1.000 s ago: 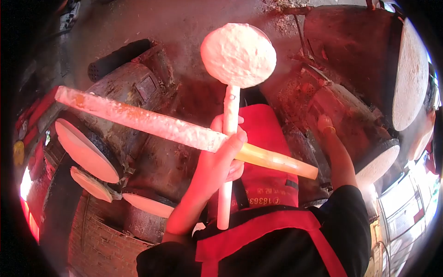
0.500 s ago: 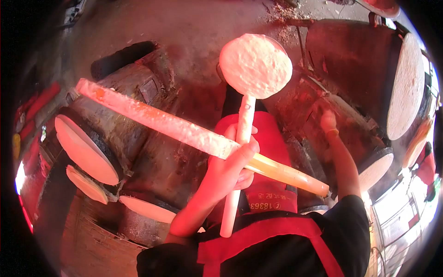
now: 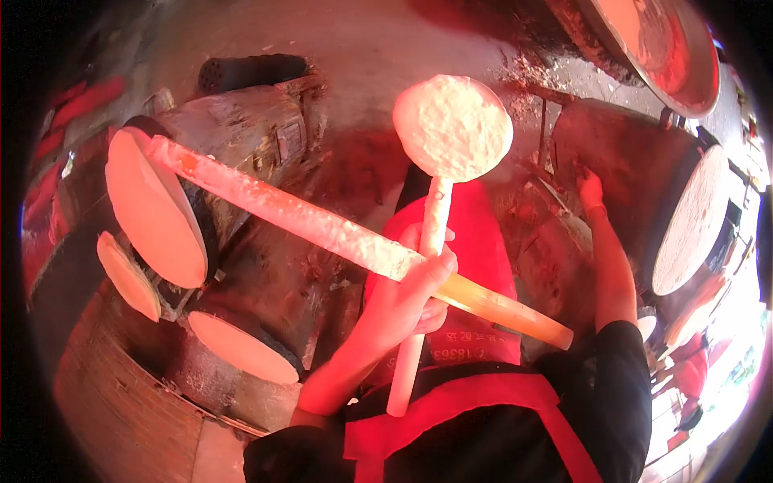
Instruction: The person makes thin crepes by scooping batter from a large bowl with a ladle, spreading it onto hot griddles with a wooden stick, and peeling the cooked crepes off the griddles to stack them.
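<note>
My left hand (image 3: 415,294) is closed around two crossed tools in front of the red apron (image 3: 467,241). One is a ladle (image 3: 437,213), its round head up and heaped with pale, thick batter (image 3: 452,129). A long wooden stick (image 3: 306,219) crosses it; batter coats the left stretch, while the right end is bare and yellowish. My right hand (image 3: 592,191) reaches out to the right, beside a dark drum (image 3: 596,137). Its fingers lie in shadow, so whether they hold anything is unclear. A thin, blade-like piece (image 3: 549,193) lies near that hand.
Several drum-shaped bodies with pale round faces stand around me, such as one at left (image 3: 157,213), another at lower left (image 3: 244,348) and one at right (image 3: 690,221). A large basin (image 3: 699,88) is at upper right. A dark cylinder with holes (image 3: 254,72) lies at upper left.
The view has shifted, so the surroundings sit differently and more of the basin shows. My right hand has moved farther out beside the dark drum. My left hand keeps the same hold.
</note>
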The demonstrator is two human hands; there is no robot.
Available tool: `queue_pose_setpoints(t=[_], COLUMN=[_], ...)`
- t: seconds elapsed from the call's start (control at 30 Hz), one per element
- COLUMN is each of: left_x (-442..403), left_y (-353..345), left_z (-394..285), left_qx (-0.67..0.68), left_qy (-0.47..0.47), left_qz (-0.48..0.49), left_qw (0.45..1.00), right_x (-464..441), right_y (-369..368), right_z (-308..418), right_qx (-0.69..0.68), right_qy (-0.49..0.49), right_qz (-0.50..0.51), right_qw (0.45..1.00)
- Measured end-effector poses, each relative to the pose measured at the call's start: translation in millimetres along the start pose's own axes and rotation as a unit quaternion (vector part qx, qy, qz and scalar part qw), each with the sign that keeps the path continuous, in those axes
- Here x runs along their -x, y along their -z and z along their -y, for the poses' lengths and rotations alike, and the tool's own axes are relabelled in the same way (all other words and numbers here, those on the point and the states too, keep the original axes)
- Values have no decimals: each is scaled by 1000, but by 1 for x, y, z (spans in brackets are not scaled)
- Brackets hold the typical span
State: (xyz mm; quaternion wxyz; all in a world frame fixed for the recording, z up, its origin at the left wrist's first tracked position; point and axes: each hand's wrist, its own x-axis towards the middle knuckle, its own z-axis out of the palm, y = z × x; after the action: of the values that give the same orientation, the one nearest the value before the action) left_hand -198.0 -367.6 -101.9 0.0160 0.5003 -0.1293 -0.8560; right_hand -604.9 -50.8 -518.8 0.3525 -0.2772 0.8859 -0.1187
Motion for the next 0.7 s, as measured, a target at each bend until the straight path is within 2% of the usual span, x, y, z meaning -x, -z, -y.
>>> queue_pose_setpoints(t=[0.07,0.1,0.2,0.27,0.33,0.37,0.4,0.43,0.47,0.53,0.57,0.6,0.63,0.67,0.7], left_x=[5,6,10,14,24,30,36,42,46,44,50,57,71,88,102], left_y=[-1,-4,-7,-15,-16,-16,-18,-20,-20,-20,-22,-25,-28,-32,-27], left_z=[-1,-2,-6,-3,0,4,7,9,12,33,35,35,35,31,32], left_qx=[10,15,34,64,103,139,157,166,178,194,210,233,242,231,287], left_qy=[-7,-10,-17,-34,-66,-86,-113,-133,-152,-216,-233,-251,-300,-309,-333], left_qz=[-6,-9,-17,-21,-15,-5,-5,-7,-11,-9,-51,-95,-88,-140,-87], left_qw=[1000,1000,999,997,992,987,981,977,972,957,948,935,918,912,894], right_x=[4,2,-9,-14,-21,-6,35,76,120,183,210,235,264,269,269], right_y=[7,10,-3,-6,-6,21,73,123,166,219,234,235,231,219,209], right_z=[16,18,-14,3,43,125,249,348,423,492,524,548,560,560,566], right_qx=[-36,51,44,167,72,-116,-273,-303,-268,-48,63,169,285,239,163], right_qy=[-10,-14,21,-15,127,91,-7,-8,49,336,473,600,586,623,654], right_qz=[12,17,2,44,20,142,297,402,482,481,457,416,343,265,256], right_qw=[999,998,999,985,989,979,915,864,833,808,750,662,676,696,693])
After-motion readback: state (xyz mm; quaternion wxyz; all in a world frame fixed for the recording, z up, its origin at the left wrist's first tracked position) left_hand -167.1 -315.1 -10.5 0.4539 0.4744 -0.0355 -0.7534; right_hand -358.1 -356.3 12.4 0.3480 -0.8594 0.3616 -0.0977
